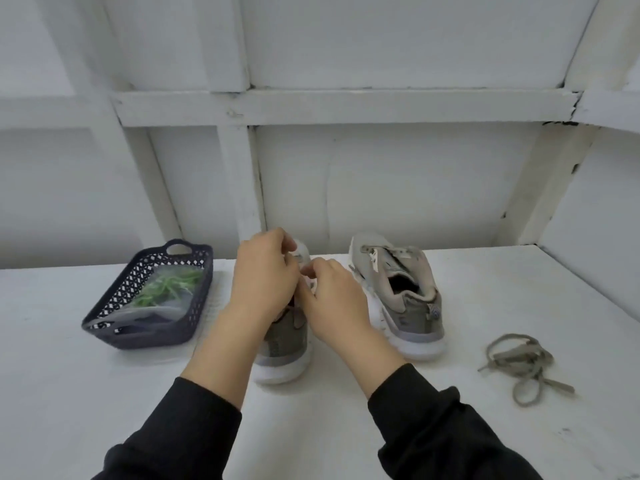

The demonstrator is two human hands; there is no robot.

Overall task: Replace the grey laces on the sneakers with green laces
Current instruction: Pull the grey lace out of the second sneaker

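- Head view puts your left hand (263,275) and right hand (334,299) together over the lacing of the left sneaker (285,344). It stands on the white table (69,393), directly in front of you.
- Both hands have their fingers curled into a pinch at the eyelets. It may be that shoe's grey lace, but blur and your own fingers hide it, so I cannot tell what they hold.
- The right sneaker (405,296) stands just beside it with its eyelets looking bare. A loose grey lace (523,362) lies tangled well off to its right.
- The green laces (166,285) sit bundled in a clear bag inside the dark basket (149,337) on your left.
- Each sneaker's long axis runs away from you, heel near and toe towards the wall.
- Expect the laces to be light, limp and quick to snag, so take them by the stiff tip and draw straight through each eyelet.
- Steady the shoe at its firm heel or sole, since the fabric upper will likely give.
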